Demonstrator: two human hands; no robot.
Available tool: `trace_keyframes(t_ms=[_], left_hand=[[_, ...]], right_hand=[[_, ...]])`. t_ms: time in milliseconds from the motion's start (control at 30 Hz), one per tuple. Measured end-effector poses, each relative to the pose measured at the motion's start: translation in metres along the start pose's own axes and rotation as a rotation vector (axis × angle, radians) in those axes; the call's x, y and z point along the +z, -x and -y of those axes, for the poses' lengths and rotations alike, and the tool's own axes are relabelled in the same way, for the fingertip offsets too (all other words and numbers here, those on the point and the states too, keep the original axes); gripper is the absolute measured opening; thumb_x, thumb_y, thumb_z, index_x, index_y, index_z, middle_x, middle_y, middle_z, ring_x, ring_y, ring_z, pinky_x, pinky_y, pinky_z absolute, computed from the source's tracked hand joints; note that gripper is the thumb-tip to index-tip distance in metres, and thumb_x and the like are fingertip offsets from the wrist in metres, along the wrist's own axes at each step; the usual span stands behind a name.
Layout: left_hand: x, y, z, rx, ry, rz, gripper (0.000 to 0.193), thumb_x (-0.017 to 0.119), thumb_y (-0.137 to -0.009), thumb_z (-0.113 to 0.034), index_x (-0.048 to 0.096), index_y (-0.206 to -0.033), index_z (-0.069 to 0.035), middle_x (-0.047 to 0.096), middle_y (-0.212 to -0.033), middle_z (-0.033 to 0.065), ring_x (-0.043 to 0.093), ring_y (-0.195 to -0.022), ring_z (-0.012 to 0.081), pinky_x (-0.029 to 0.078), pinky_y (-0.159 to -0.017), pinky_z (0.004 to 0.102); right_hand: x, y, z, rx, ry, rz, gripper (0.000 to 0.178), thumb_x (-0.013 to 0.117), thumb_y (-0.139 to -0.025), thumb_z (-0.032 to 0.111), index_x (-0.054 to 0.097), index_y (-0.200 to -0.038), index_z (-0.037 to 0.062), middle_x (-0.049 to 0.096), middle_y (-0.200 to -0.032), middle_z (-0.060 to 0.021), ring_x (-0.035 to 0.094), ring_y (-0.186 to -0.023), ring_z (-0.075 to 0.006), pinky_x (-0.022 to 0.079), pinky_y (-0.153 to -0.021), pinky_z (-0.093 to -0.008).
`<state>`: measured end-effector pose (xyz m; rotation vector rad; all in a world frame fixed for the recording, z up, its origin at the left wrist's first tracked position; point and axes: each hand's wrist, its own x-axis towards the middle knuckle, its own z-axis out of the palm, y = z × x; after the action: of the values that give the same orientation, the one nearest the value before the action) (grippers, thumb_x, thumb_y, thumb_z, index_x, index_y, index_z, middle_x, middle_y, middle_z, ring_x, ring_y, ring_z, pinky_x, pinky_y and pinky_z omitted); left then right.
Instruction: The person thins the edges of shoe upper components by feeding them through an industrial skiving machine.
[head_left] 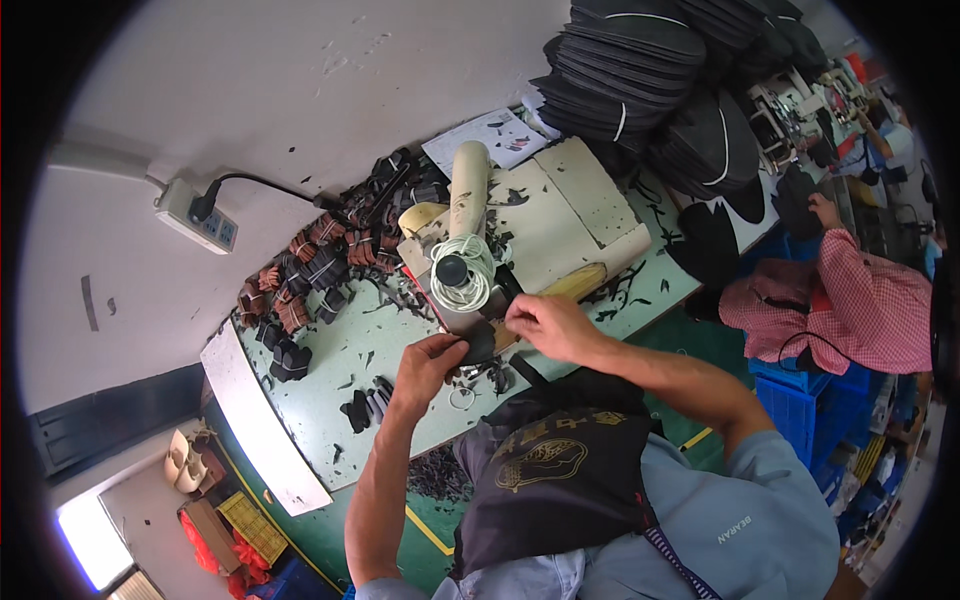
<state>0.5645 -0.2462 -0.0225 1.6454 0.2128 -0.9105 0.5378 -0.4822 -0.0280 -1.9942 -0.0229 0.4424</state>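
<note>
My left hand (428,368) pinches the edge of a dark grey flat piece (481,344) at the near edge of a cream bench machine (590,200). My right hand (553,326) is just to its right, close to the machine's working end, thumb and fingers pressed together. Whatever lies between those fingertips is too small to make out. A coil of whitish cord (463,290) hangs round the machine's upright cream arm (468,190), above both hands. Dark scraps lie under and around the piece.
Banded bundles of brown and black pieces (325,262) crowd the pale green table (405,335) at left. Tall stacks of black sheets (630,75) stand at back right. A power strip (197,215) is on the wall. A co-worker in a checked top (870,295) is at right.
</note>
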Motion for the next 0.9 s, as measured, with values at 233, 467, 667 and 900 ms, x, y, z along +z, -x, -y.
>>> trace_keyframes(t_ms=[233,467,667,900], left_hand=[[-0.011,-0.011,-0.009,-0.089,-0.109,-0.013,0.025,0.067,-0.087,-0.023,0.069,-0.096,0.001,0.058,-0.063,-0.0007,0.048,-0.05,0.0054,0.035,-0.045,0.0211],[-0.015,-0.018,-0.015,-0.1,-0.132,-0.002,0.028,0.066,-0.087,-0.024,0.069,-0.098,0.001,0.06,-0.065,0.0008,0.051,-0.051,0.0065,0.038,-0.043,0.0222],[-0.008,-0.011,-0.025,-0.112,-0.057,0.051,0.025,0.062,-0.091,-0.022,0.066,-0.099,0.002,0.061,-0.072,0.0038,0.054,-0.051,0.0086,0.043,-0.043,0.0228],[-0.024,-0.006,-0.005,-0.157,0.267,0.163,0.029,0.061,-0.092,-0.014,0.057,-0.115,0.005,0.066,-0.09,0.0097,0.064,-0.068,0.0148,0.054,-0.06,0.0268]], right_hand=[[-0.015,-0.015,0.005,-0.221,0.333,-0.145,0.017,0.065,-0.083,0.01,0.06,-0.096,0.0009,0.063,-0.087,-0.0126,0.061,-0.082,-0.0315,0.048,-0.072,-0.0403],[-0.015,-0.014,0.012,-0.208,0.422,-0.119,0.026,0.066,-0.082,0.012,0.058,-0.105,0.0037,0.059,-0.096,-0.0117,0.056,-0.095,-0.0312,0.046,-0.082,-0.0399],[-0.021,-0.015,0.006,-0.27,0.536,-0.076,0.024,0.066,-0.081,0.01,0.06,-0.102,0.0026,0.059,-0.094,-0.0117,0.056,-0.094,-0.0303,0.047,-0.082,-0.039],[-0.039,0.012,0.013,-0.732,0.302,-0.403,0.018,0.063,-0.07,-0.007,0.065,-0.085,0.0045,0.062,-0.094,-0.0088,0.062,-0.091,-0.026,0.053,-0.076,-0.034]])
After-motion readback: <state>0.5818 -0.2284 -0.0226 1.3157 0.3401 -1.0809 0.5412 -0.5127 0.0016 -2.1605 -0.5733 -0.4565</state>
